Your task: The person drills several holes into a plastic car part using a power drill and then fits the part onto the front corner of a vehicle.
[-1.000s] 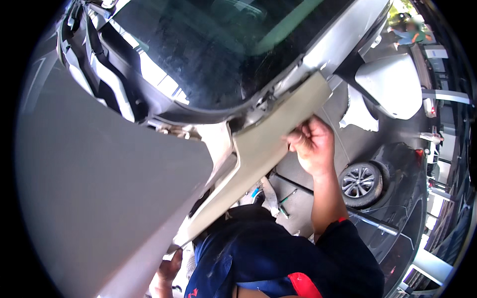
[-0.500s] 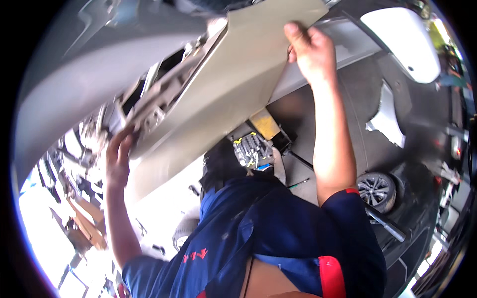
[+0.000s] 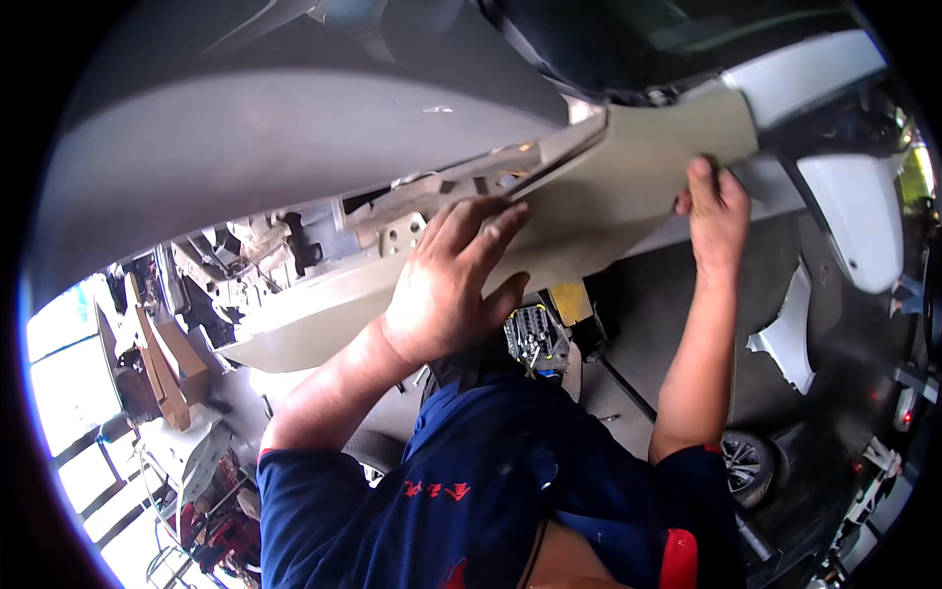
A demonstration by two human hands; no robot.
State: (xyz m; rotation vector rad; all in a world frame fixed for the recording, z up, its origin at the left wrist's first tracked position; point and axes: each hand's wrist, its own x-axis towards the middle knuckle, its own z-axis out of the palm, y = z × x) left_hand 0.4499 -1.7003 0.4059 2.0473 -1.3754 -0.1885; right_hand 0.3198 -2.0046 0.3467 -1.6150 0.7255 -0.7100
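Note:
A beige car fender (image 3: 589, 226) lies along the side of a car, below the edge of its grey hood (image 3: 294, 137). My right hand (image 3: 718, 211) grips the lower rear part of this panel, thumb on the outer face and fingers hidden behind the edge. Near the middle of the panel, my left hand (image 3: 446, 280) reaches across it, fingers stretched toward the upper edge and thumb spread apart. Between hood and fender, a gap shows bare metal brackets (image 3: 397, 236) and inner body parts. The fender's front tip points left.
A white door mirror (image 3: 854, 221) sticks out at right. On the floor are a white body panel (image 3: 790, 334), a wheel (image 3: 748, 466), and a tool case (image 3: 535, 334) beside a yellow block (image 3: 571, 302). Cardboard (image 3: 167, 358) stands at left.
My left hand has moved from the panel's front end toward its middle. The view has shifted, so fender and hood now lie flatter across it. My right hand keeps its grip.

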